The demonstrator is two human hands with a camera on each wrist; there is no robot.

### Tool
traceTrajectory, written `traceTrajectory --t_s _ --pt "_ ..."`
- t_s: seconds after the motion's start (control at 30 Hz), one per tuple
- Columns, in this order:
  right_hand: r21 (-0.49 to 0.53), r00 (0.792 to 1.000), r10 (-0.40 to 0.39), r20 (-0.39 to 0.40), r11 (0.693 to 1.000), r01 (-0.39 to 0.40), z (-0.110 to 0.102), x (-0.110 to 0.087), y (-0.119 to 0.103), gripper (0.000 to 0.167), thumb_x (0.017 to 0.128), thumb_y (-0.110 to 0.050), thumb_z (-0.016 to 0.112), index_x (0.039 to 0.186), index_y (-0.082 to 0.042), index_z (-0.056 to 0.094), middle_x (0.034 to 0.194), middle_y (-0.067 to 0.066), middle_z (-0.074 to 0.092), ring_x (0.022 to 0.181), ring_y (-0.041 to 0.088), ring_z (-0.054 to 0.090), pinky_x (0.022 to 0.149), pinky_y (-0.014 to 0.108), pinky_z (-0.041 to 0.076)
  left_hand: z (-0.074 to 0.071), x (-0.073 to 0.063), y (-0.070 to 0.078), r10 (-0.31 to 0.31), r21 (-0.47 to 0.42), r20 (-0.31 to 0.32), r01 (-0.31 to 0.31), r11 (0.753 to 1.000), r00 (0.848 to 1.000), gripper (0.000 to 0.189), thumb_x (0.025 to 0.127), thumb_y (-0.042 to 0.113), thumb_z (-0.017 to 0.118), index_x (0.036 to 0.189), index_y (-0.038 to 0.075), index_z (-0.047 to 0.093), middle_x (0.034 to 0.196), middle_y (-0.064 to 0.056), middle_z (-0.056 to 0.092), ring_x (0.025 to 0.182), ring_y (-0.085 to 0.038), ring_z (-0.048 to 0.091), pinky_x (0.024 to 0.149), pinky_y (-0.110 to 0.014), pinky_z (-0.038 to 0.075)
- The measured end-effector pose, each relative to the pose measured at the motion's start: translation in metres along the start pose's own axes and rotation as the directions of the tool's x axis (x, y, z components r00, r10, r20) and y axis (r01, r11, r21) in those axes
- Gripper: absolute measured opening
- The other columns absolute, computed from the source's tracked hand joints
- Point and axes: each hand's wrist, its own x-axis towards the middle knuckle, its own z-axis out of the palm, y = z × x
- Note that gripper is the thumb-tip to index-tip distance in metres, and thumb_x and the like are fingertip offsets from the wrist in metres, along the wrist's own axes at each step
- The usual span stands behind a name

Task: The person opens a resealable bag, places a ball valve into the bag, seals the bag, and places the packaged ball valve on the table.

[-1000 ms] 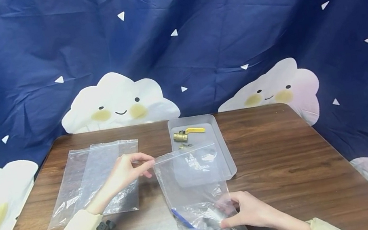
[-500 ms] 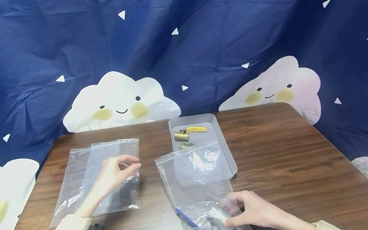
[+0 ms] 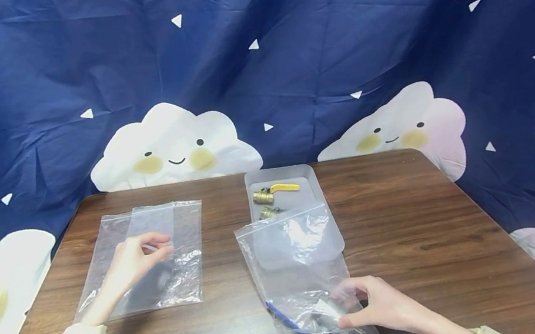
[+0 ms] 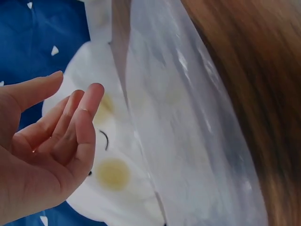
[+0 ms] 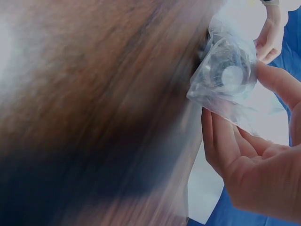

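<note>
In the head view my right hand (image 3: 380, 305) grips the lower right of a clear zip bag (image 3: 286, 271). Inside the bag lies a valve with a blue lever handle (image 3: 286, 318); its grey metal body (image 3: 327, 323) is blurred by the plastic. The right wrist view shows the thumb on one side of the bagged valve (image 5: 230, 75) and the fingers on the other. My left hand (image 3: 137, 257) hovers over flat clear zip bags (image 3: 186, 271) on the left, its fingers loosely bent with nothing between them, as the left wrist view also shows.
Behind the held bag stands a translucent plastic tray (image 3: 334, 233), partly covered by the bag's top. In it lie a brass valve with a yellow lever (image 3: 263, 196) and another brass piece (image 3: 269, 212). A brown wooden table (image 3: 417, 224) carries everything; a blue curtain (image 3: 272, 11) hangs behind.
My left hand has let go of the bag's top left corner and moved left over the flat bags. The held bag has shifted slightly right with my right hand still gripping it.
</note>
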Motion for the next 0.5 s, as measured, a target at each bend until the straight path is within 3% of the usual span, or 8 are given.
traceTrajectory --t_s 0.23,0.4,0.5 --pt "-0.009 0.999 0.04 -0.004 0.999 -0.04 -0.006 -0.009 0.004 0.048 0.083 -0.03 0.078 0.123 -0.007 0.064 0.123 0.013 0.069 0.101 0.017 0.067 0.085 0.038 0.057 -0.011 -0.004 -0.017 -0.011 0.069 -0.051 0.014 0.998 0.999 0.033 0.085 0.029 0.076 0.108 0.005 0.073 0.092 -0.01 0.077 0.075 -0.013 0.074 0.072 -0.026 0.052" --pt "-0.018 0.997 0.074 -0.031 0.997 -0.074 -0.01 -0.015 0.009 0.046 0.082 -0.032 0.078 0.12 -0.01 0.066 0.122 0.011 0.07 0.099 0.01 0.066 0.08 0.025 0.054 -0.016 -0.005 -0.025 -0.05 0.077 -0.037 0.052 0.996 0.998 0.034 0.087 0.03 0.075 0.11 0.005 0.072 0.095 -0.012 0.077 0.079 -0.02 0.074 0.069 -0.024 0.051" --pt "-0.021 0.995 0.083 -0.045 0.996 -0.084 -0.013 -0.018 0.012 0.045 0.082 -0.032 0.078 0.12 -0.011 0.066 0.121 0.011 0.07 0.098 0.006 0.065 0.08 0.025 0.052 -0.016 -0.006 -0.027 -0.063 0.072 -0.024 0.065 0.995 0.998 0.035 0.088 0.031 0.074 0.111 0.004 0.072 0.097 -0.013 0.076 0.081 -0.023 0.075 0.068 -0.025 0.052"
